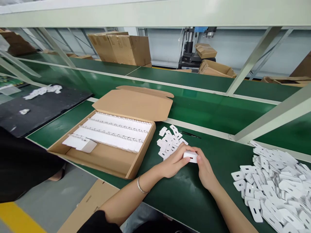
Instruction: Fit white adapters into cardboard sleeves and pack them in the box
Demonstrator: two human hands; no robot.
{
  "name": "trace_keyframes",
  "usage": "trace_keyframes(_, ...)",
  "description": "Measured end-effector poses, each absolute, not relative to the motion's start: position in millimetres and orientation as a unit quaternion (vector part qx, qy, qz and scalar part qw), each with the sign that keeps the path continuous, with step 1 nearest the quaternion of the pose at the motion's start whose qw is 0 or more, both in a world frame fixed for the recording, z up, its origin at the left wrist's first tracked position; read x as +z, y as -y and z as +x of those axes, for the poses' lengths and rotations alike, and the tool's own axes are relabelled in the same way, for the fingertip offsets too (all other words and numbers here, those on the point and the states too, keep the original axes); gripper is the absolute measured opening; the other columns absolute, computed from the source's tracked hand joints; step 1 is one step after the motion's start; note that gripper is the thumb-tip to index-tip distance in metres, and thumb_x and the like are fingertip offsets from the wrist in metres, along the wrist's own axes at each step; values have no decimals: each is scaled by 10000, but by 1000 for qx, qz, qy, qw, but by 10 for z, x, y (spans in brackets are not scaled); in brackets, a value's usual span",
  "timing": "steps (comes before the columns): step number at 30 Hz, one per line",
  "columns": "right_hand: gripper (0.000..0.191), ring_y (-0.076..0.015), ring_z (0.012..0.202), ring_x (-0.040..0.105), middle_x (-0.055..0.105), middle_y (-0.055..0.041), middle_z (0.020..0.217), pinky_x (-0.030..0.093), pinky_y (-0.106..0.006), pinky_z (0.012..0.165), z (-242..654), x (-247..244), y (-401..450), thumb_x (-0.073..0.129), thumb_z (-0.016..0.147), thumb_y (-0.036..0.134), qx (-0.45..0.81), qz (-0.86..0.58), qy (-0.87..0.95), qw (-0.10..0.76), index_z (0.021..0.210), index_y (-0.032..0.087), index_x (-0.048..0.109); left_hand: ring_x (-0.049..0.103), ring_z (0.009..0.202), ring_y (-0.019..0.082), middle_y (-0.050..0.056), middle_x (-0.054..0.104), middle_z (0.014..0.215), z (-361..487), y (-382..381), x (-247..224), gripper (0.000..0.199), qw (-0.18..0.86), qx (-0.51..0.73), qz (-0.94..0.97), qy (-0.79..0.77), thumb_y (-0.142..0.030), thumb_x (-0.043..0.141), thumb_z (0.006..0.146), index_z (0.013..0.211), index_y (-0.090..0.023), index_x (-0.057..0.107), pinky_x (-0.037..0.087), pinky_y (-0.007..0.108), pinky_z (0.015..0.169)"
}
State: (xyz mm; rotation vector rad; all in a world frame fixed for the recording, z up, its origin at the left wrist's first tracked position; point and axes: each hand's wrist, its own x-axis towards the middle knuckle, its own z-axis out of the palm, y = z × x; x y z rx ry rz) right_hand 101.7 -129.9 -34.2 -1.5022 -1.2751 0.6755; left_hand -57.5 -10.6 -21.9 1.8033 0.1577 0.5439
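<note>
The left hand (176,158) and right hand (203,166) are closed on one white case (190,156) from its two sides, above the tabletop (172,195). Uneven pressure from the fingertips could make the case slip or tilt; its smooth-looking shell would offer little to grip. A thumb lies along the slotted end and could smudge or press on the opening.

Just beyond the left hand lies a small heap of plates (170,140); a wrist or the bracelet (141,186) brushing it could scatter them. The thin black tool (190,134) behind the heap could be knocked and roll.

To the left, the carton (142,152) stands open, holding rows of white pieces (116,129). The front block (80,142) has bare space beside it, so a bump could shift it out of line.

To the right, the big pile (274,184) is loosely stacked; an elbow catching it could start a slide.
</note>
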Motion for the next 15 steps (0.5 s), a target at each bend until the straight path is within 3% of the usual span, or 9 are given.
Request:
trace_keyframes(6,411,-238,1008,663,698,-59,1182,532,-324,834,974,-345,1278,443,1086,580,282,-615,493,547,1247,251,628,508,1182,260,107,497,1294,-549,116,-253,467,611,241,750,-73,-572,433,1081,1417,-247,421,433,415,1038)
trace_keyframes(10,382,-223,952,666,703,-50,1113,524,-314,804,981,-367,1295,469,1085,555,247,-618,492,562,1257,247,617,505,1188,258,94,555,1225,-533,104,-256,436,563,245,787,-60,-523,331,1118,1418,-268,520,392,420,1069)
trace_keyframes(15,386,-221,1012,662,697,-51,1156,529,-307,830,970,-372,1296,456,1087,564,256,-599,493,576,1246,251,616,537,1006,226,71,577,1064,-504,119,-303,373,546,282,784,-88,-466,410,1114,1334,-261,631,429,366,915)
